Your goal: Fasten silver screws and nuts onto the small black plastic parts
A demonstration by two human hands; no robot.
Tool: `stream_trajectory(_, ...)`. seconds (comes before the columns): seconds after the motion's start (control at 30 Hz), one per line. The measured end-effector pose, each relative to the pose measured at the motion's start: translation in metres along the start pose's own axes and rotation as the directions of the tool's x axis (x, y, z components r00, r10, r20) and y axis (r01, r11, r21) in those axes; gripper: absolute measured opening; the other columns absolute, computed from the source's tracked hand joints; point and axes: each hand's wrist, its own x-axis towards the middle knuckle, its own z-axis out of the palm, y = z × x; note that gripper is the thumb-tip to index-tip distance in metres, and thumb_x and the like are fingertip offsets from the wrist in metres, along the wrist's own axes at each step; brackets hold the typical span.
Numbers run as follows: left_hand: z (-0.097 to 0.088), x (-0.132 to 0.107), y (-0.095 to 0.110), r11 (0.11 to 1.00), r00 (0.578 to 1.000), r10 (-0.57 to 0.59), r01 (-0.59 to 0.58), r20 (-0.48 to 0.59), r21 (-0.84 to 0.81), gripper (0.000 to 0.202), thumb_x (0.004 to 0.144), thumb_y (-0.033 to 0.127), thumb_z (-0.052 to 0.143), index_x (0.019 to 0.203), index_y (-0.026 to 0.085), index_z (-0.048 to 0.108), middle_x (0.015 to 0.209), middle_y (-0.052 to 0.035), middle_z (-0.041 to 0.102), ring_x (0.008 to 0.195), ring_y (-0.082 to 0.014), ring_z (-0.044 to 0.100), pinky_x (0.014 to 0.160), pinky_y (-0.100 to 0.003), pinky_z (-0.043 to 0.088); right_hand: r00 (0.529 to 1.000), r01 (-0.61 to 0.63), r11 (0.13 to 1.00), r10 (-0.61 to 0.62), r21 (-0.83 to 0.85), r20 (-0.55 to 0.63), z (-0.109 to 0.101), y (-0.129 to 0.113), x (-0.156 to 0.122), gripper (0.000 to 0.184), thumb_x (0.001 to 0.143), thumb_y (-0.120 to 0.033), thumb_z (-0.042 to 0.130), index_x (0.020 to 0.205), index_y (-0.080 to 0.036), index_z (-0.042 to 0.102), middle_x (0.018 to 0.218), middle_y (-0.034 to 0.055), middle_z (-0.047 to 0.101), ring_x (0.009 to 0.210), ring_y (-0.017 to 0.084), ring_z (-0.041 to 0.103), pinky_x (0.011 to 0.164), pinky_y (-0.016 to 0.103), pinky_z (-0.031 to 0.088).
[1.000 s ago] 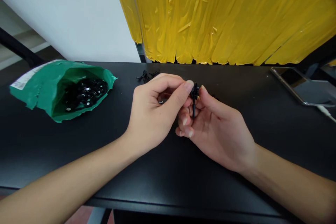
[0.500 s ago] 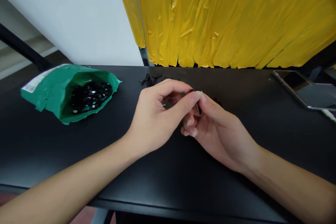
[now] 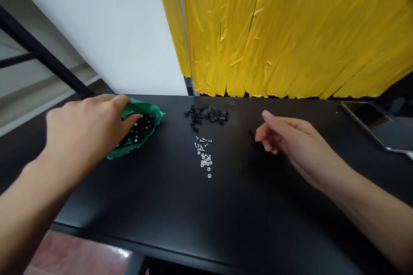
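Note:
My left hand (image 3: pixel 87 124) is over the green bag (image 3: pixel 150 105), covering much of it. Its thumb dips toward the small black pieces (image 3: pixel 142 129) inside, apart from the forefinger; the other fingertips are hidden. My right hand (image 3: pixel 290 139) hovers above the black table, thumb raised and fingers loosely curled, with nothing visible held. Close to its fingertips lies a small dark piece (image 3: pixel 251 136). Between the hands are several small silver screws (image 3: pixel 201 144) and several silver washers (image 3: pixel 206 163). Behind them sits a pile of small black plastic parts (image 3: pixel 206 115).
A phone-like flat device (image 3: pixel 371 120) lies on the right of the black table (image 3: pixel 200 215). Yellow plastic strips (image 3: pixel 274 30) and a white panel (image 3: pixel 129 30) stand behind the table. At the left is a black bar (image 3: pixel 54 64).
My hands have parted from where they met at the fingertips. The left moved to the green bag, the right shifted slightly rightward. The screws and washers are now uncovered.

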Motion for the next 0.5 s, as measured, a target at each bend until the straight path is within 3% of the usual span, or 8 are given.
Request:
stream_trajectory(0.07, -0.004, -0.008, 0.008, 0.998, 0.999, 0.028, -0.03, -0.037, -0.05, 0.044, 0.1, 0.053, 0.048, 0.12, 0.023, 0.074, 0.105, -0.0111, 0.075, 0.081, -0.0259, 0.065, 0.072, -0.036, 0.037, 0.997, 0.059, 0.992, -0.064, -0.114, -0.039, -0.005, 0.0, 0.003, 0.062, 0.091, -0.069, 0.07, 0.057, -0.019, 0.061, 0.074, 0.0055, 0.07, 0.06, 0.012, 0.052, 0.056, 0.028, 0.038)
stream_trajectory(0.13, -0.008, -0.013, 0.023, 0.983, 0.989, 0.098, -0.115, -0.115, -0.145, 0.045, 0.105, 0.044, 0.038, 0.129, 0.028, 0.072, 0.116, -0.0082, 0.077, 0.082, -0.0237, 0.066, 0.068, -0.035, 0.031, 0.983, 0.158, 0.962, -0.175, -0.224, -0.058, -0.01, 0.001, 0.006, 0.058, 0.098, -0.062, 0.063, 0.059, -0.019, 0.063, 0.078, 0.0063, 0.071, 0.063, 0.013, 0.053, 0.06, 0.03, 0.04)
stream_trajectory(0.17, -0.01, -0.012, 0.032, 0.968, 0.976, 0.115, -0.152, -0.185, -0.198, 0.045, 0.106, 0.042, 0.035, 0.122, 0.029, 0.075, 0.117, -0.0064, 0.078, 0.086, -0.0236, 0.066, 0.067, -0.036, 0.029, 0.97, 0.213, 0.935, -0.238, -0.286, -0.057, -0.012, 0.002, 0.007, 0.053, 0.102, -0.057, 0.06, 0.065, -0.02, 0.067, 0.084, 0.0068, 0.073, 0.066, 0.014, 0.055, 0.063, 0.031, 0.042)
stream_trajectory(0.27, -0.011, 0.001, 0.06, 0.958, 0.966, 0.167, -0.206, -0.197, -0.198, 0.053, 0.107, 0.054, 0.038, 0.103, 0.021, 0.079, 0.089, -0.0102, 0.077, 0.079, -0.0248, 0.066, 0.063, -0.036, 0.029, 0.938, 0.322, 0.87, -0.346, -0.374, 0.002, -0.015, 0.008, 0.01, 0.022, 0.102, -0.041, 0.061, 0.104, -0.024, 0.074, 0.128, 0.0088, 0.07, 0.081, 0.016, 0.064, 0.071, 0.033, 0.05)
stream_trajectory(0.33, -0.009, 0.018, 0.076, 0.971, 0.972, 0.133, -0.168, -0.194, -0.173, 0.059, 0.109, 0.051, 0.035, 0.096, 0.018, 0.081, 0.078, -0.0124, 0.074, 0.071, -0.0258, 0.065, 0.061, -0.036, 0.031, 0.937, 0.337, 0.875, -0.346, -0.347, 0.038, -0.014, 0.012, 0.01, 0.047, 0.097, -0.028, 0.065, 0.144, -0.032, 0.056, 0.145, 0.0094, 0.06, 0.092, 0.019, 0.067, 0.074, 0.035, 0.054)
stream_trajectory(0.4, -0.007, 0.037, 0.086, 0.923, 0.939, 0.265, -0.313, -0.219, -0.224, 0.041, 0.105, 0.036, 0.044, 0.121, 0.022, 0.079, 0.103, -0.0129, 0.079, 0.081, -0.0281, 0.07, 0.061, -0.035, 0.04, 0.93, 0.354, 0.851, -0.365, -0.388, 0.048, -0.012, 0.016, 0.009, 0.065, 0.096, -0.022, 0.063, 0.156, -0.034, 0.043, 0.143, 0.009, 0.06, 0.099, 0.02, 0.067, 0.076, 0.036, 0.055)
stream_trajectory(0.43, -0.006, 0.044, 0.088, 0.89, 0.915, 0.339, -0.388, -0.22, -0.241, 0.048, 0.103, 0.025, 0.044, 0.146, 0.027, 0.066, 0.132, -0.0135, 0.073, 0.095, -0.0301, 0.073, 0.064, -0.035, 0.046, 0.919, 0.373, 0.818, -0.39, -0.438, 0.055, -0.011, 0.018, 0.008, 0.059, 0.097, -0.021, 0.061, 0.153, -0.032, 0.048, 0.139, 0.0082, 0.063, 0.101, 0.021, 0.067, 0.077, 0.036, 0.055)
stream_trajectory(0.5, -0.005, 0.045, 0.088, 0.833, 0.889, 0.407, -0.455, -0.211, -0.314, 0.066, 0.098, 0.016, 0.044, 0.162, 0.032, 0.047, 0.156, -0.0116, 0.058, 0.113, -0.0328, 0.072, 0.077, -0.039, 0.056, 0.889, 0.426, 0.735, -0.448, -0.527, 0.093, -0.008, 0.02, 0.006, 0.039, 0.098, -0.021, 0.06, 0.136, -0.028, 0.064, 0.132, 0.0075, 0.066, 0.103, 0.022, 0.066, 0.08, 0.037, 0.055)
